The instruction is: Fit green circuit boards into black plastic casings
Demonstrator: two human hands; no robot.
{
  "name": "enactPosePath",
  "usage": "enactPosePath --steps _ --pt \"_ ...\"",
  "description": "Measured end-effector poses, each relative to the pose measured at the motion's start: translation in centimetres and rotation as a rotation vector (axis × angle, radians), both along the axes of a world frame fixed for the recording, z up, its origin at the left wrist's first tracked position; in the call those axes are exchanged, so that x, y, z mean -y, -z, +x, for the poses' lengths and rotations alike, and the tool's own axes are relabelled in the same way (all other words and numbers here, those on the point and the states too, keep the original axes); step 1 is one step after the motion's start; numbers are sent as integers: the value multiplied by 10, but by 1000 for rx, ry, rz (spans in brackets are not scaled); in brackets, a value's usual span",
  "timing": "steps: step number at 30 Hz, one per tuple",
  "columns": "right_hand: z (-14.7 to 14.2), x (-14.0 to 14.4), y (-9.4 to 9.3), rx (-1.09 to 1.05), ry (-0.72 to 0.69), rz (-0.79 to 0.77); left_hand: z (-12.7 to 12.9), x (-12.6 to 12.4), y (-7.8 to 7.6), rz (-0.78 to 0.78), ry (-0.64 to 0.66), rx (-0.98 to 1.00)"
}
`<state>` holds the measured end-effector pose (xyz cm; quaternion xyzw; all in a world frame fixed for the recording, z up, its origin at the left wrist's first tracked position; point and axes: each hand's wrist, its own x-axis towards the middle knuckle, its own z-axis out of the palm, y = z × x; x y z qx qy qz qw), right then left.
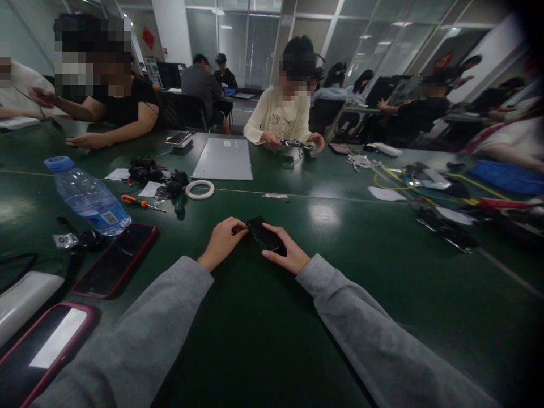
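Our right hand (289, 252) is curled around the small, black, rectangular device with a green circuit board along its side (267, 235), fingers over the top and thumb against the near edge. Our left hand (224, 241) is drawn in to a pinch at the device's left end, thumb and forefinger nearly together; we cannot tell whether they grip a part of it or merely touch it. The device sits before us, low over the dark green tabletop (263, 340), and whether it rests there is hidden from us.

We judge it light and stiff, the black face probably smooth enough to slide a little under dry fingers. The exposed board looks the fragile part, so we would hold by the black body's long edges and keep pressure off the green side.

Farther out to the left lie a flat white ring (199, 197), an orange-and-black-handled screwdriver (136, 200) and a black-screened phone in a red case (117, 260), all well apart from our hands.
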<state>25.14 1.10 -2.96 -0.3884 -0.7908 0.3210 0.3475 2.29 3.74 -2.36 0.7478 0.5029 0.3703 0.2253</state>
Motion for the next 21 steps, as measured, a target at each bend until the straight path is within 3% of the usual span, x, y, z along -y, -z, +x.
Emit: enactPosePath --steps 14,21 --pt "-1 -1 2 -35 66 11 3 5 -3 23 9 -45" --pt "-1 -1 5 14 203 74 2 4 -3 -8 -27 -3"
